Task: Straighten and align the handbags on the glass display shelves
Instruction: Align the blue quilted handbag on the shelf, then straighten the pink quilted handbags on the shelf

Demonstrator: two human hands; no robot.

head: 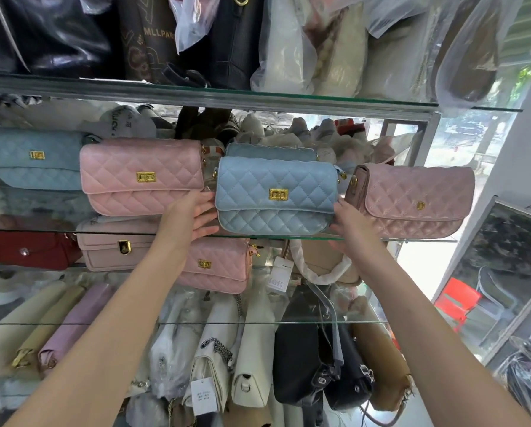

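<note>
A light blue quilted handbag [275, 195] with a gold clasp stands at the front of the middle glass shelf [412, 240]. My left hand [193, 215] touches its left end with straight fingers. My right hand [349, 221] touches its right end, fingers spread. A second blue bag [270, 151] stands right behind it. To its left a pink quilted bag [141, 177] faces front, with another blue bag [33, 160] further left. On the right a dusty pink quilted bag [415, 200] sits turned at an angle, its side panel showing.
The shelf above [258, 101] carries dark leather bags and plastic-wrapped bags. Below are a red bag [27, 249], a beige bag [116, 246], a pink quilted bag [218, 266] and a wrapped-handle bag [322, 263]. Lower shelves hold several cream and black bags. A red stool [456, 298] stands at the right.
</note>
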